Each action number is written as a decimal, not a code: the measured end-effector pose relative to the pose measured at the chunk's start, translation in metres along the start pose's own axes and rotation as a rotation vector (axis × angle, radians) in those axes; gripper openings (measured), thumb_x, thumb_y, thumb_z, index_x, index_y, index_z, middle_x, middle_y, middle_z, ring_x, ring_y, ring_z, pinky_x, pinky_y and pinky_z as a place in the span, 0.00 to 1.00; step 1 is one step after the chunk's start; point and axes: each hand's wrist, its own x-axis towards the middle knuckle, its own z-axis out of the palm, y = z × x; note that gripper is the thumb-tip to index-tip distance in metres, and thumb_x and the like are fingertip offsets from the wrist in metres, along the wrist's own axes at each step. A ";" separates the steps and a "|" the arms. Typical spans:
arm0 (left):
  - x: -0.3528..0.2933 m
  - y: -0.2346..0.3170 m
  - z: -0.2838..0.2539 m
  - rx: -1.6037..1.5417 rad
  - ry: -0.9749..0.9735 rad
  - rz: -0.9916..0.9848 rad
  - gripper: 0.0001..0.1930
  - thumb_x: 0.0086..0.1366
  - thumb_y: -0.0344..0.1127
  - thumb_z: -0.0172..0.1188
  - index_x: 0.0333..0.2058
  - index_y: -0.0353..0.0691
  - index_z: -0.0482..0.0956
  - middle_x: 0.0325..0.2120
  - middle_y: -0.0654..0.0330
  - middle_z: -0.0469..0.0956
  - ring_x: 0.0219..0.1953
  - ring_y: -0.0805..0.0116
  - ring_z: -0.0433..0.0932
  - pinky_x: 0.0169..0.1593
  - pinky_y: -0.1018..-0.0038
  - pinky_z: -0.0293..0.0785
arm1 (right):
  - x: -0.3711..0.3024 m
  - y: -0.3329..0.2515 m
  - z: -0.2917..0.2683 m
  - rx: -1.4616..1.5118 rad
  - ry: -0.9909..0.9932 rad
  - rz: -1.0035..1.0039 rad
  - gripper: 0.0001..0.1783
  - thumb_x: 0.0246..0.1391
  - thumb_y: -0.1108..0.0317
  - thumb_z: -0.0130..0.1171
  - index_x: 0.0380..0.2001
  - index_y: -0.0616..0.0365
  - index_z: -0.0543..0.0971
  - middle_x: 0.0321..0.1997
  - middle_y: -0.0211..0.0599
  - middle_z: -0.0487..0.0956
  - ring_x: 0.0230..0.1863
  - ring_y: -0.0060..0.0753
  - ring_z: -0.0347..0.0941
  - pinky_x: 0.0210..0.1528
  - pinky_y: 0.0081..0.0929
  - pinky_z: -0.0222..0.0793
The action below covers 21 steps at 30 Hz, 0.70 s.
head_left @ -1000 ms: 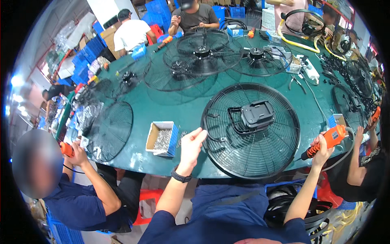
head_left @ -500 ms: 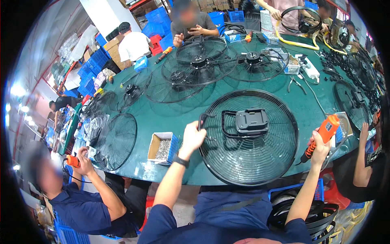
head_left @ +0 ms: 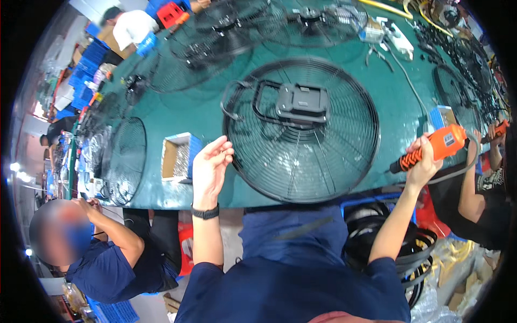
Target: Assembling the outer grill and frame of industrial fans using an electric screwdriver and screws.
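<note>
In front of me a round black fan guard lies flat on the green table. A black boxy mount and a loop-shaped handle are at its centre. A curved black tube bracket projects at the guard's left rim. My left hand is just off that rim, palm turned up, fingers loosely bent and apart, with nothing visible in them. Left of it stands a small cardboard box of screws. My right hand grips an orange electric screwdriver, its tip pointing left, right of the guard.
Several more fan guards cover the table's far side, and another guard lies at left. Pliers and a power strip are at the far right. A co-worker sits at left; another person's arm shows at right.
My left hand has let go of the bracket at the guard's left rim and moved toward the screw box, opening. My right hand still holds the screwdriver. The view has tilted down.
</note>
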 end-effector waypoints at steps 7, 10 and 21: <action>-0.098 -0.043 0.005 -0.243 -0.043 -0.367 0.11 0.63 0.29 0.55 0.42 0.27 0.73 0.32 0.45 0.79 0.22 0.69 0.77 0.25 0.80 0.75 | -0.015 0.004 -0.004 -0.014 0.015 -0.125 0.11 0.50 0.76 0.54 0.38 0.70 0.69 0.21 0.39 0.71 0.20 0.29 0.69 0.25 0.26 0.70; -0.118 -0.063 0.018 -0.333 -0.123 -0.550 0.12 0.65 0.31 0.53 0.43 0.28 0.73 0.34 0.45 0.79 0.25 0.67 0.78 0.29 0.77 0.77 | -0.031 0.002 -0.012 0.039 0.051 -0.176 0.13 0.50 0.77 0.53 0.39 0.72 0.68 0.21 0.41 0.71 0.22 0.32 0.69 0.28 0.28 0.71; -0.130 -0.074 0.029 -0.302 -0.246 -0.682 0.06 0.65 0.30 0.53 0.37 0.34 0.74 0.29 0.53 0.79 0.21 0.70 0.75 0.20 0.81 0.68 | -0.089 -0.057 -0.008 0.282 -0.328 -0.012 0.22 0.51 0.60 0.48 0.45 0.65 0.68 0.26 0.41 0.68 0.28 0.35 0.64 0.34 0.35 0.63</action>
